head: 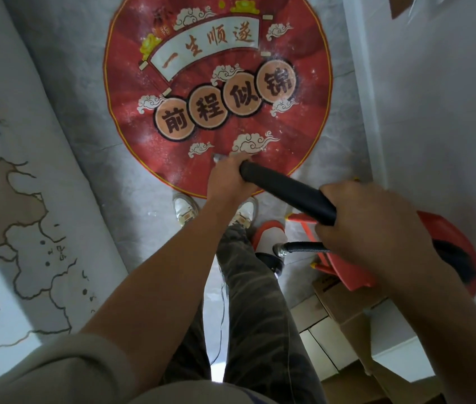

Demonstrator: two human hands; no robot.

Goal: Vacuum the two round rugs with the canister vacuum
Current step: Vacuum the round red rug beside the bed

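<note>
A round red rug (216,91) with printed clouds and characters lies on the grey floor ahead, dusted with white specks. A black vacuum wand (286,191) slants from lower right toward the rug's near edge. My left hand (229,177) grips the wand's front end, and a bit of metal tip shows just beyond its fingers. My right hand (374,225) grips the wand's rear end. The red canister vacuum (446,252) sits on the floor at my right, mostly hidden by my right hand. Only one rug is in view.
My two feet in white shoes (185,209) stand at the rug's near edge. A red-and-white object (270,236) and a black hose (304,247) lie by my right foot. Cardboard boxes (344,325) sit at lower right. White walls close in on both sides.
</note>
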